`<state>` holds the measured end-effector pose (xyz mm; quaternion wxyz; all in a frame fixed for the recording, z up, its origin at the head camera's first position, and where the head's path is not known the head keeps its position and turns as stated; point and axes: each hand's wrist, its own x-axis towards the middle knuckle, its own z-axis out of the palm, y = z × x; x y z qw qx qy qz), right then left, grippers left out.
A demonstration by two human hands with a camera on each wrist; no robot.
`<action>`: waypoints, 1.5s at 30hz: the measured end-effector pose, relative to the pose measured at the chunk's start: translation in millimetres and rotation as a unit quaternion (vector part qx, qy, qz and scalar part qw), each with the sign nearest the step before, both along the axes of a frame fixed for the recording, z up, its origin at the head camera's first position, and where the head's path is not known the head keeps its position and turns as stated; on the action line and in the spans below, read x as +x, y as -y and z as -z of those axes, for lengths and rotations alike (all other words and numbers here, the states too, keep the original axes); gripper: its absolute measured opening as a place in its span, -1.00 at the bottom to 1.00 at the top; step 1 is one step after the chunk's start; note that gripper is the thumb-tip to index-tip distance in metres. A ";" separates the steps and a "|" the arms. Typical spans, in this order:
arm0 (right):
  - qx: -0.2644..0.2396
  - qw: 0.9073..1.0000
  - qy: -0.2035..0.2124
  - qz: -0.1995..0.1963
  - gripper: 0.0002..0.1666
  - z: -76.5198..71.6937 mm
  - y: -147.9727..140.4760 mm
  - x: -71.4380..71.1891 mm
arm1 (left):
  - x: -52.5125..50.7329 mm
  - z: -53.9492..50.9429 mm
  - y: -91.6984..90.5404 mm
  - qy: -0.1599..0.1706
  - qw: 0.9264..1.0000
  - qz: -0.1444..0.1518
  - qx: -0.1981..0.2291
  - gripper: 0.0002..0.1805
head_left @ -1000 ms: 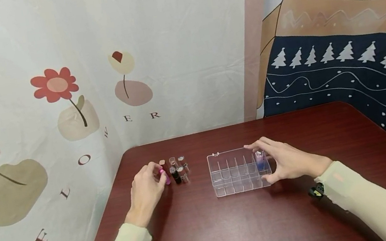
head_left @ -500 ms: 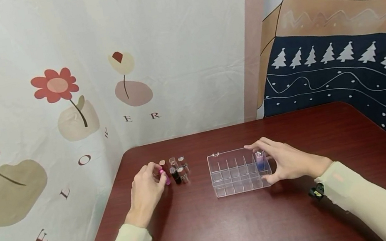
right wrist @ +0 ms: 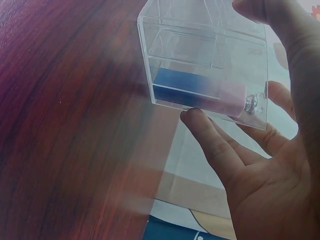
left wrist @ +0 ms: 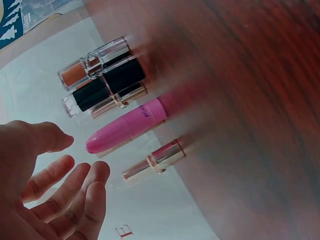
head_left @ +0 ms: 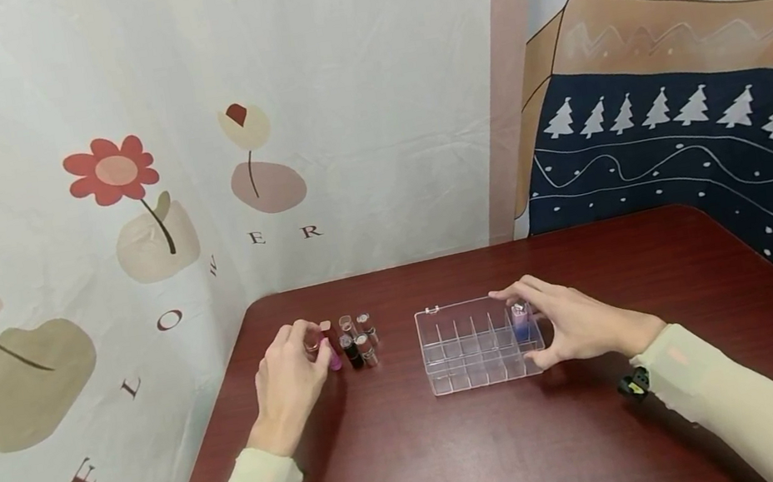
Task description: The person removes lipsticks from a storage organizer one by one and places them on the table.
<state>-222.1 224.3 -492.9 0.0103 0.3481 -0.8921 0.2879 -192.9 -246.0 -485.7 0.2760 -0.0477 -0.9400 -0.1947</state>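
My left hand point(head_left: 288, 387) hovers at the left of a cluster of lipsticks, fingers loosely bent and thumb apart. The left wrist view shows a gap between the thumb and fingers, close to the top of an upright pink tube point(left wrist: 127, 127). A smaller lipstick with a gold band point(left wrist: 162, 159) stands beside it. On the other side are a black lipstick point(left wrist: 110, 85) and a clear-cased one with an orange bullet point(left wrist: 75, 75). My right hand point(head_left: 577, 320) grips the right end of a clear divided box point(head_left: 469, 377). A blue-to-pink lipstick tube point(right wrist: 200, 95) stands in its right-end compartment.
The dark red-brown table point(head_left: 423, 471) carries the lipsticks and the box. A printed cloth point(head_left: 366, 109) hangs along its back and left edges, and a navy tree-patterned one point(head_left: 690, 142) at the right. A black wrist device point(head_left: 634, 383) sits by the right cuff.
My left hand has shifted slightly, its fingertips lifting a little away and forward by the pink tube. My right hand and the clear box have stayed in place.
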 end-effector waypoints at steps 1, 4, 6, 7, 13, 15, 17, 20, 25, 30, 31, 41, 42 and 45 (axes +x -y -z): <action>0.000 1.000 -0.001 0.000 0.27 0.1 0.2 -0.1 | 0.4 -1.0 -0.3 -0.008 1.000 0.000 -0.002 -0.80; 0.001 1.000 -0.004 -0.001 0.26 0.5 0.8 -0.3 | 1.9 -3.8 -1.6 -0.026 1.000 0.003 -0.003 -0.79; 0.002 1.000 -0.007 -0.001 0.26 1.0 1.1 -0.4 | 2.7 -5.6 -2.8 -0.035 0.999 0.007 -0.005 -0.79; 0.003 1.000 -0.009 -0.001 0.26 1.2 1.3 -0.5 | 3.2 -6.6 -3.5 -0.038 0.999 0.009 -0.005 -0.79; 0.006 1.000 -0.011 0.000 0.26 2.5 1.7 -0.4 | 6.1 -12.7 -10.7 -0.039 0.999 0.018 0.000 -0.82; 0.007 1.000 -0.006 0.001 0.26 2.6 1.6 0.1 | 7.2 -14.5 -14.1 -0.036 0.999 0.022 0.001 -0.81; 0.005 1.000 -0.001 0.000 0.26 2.5 1.3 0.5 | 7.7 -16.3 -17.8 -0.034 0.999 0.028 0.000 -0.80; 0.005 1.000 0.002 0.001 0.26 1.7 0.8 0.9 | 7.7 -20.4 -24.1 -0.036 0.999 0.038 -0.003 -0.79; 0.004 1.000 0.001 -0.001 0.25 0.1 0.1 0.6 | 7.6 -27.2 -34.7 -0.042 0.998 0.048 -0.001 -0.78; 0.006 1.000 0.003 -0.005 0.25 -0.7 -0.7 -0.3 | 10.6 -29.7 -46.7 -0.045 0.997 0.064 -0.009 -0.79; 0.008 1.000 0.003 -0.004 0.25 -0.8 -0.8 -0.6 | 11.2 -30.0 -49.4 -0.047 0.997 0.066 -0.011 -0.80; 0.009 1.000 0.006 -0.001 0.25 -2.5 -0.2 -0.7 | 10.9 -33.9 -80.7 -0.069 0.991 0.114 -0.030 -0.79; 0.009 1.000 0.005 -0.001 0.25 -2.8 0.2 -0.2 | 10.9 -34.3 -83.7 -0.070 0.990 0.119 -0.032 -0.80; 0.011 1.000 0.006 0.000 0.25 -3.8 0.8 0.0 | 11.0 -36.1 -92.5 -0.076 0.988 0.128 -0.033 -0.79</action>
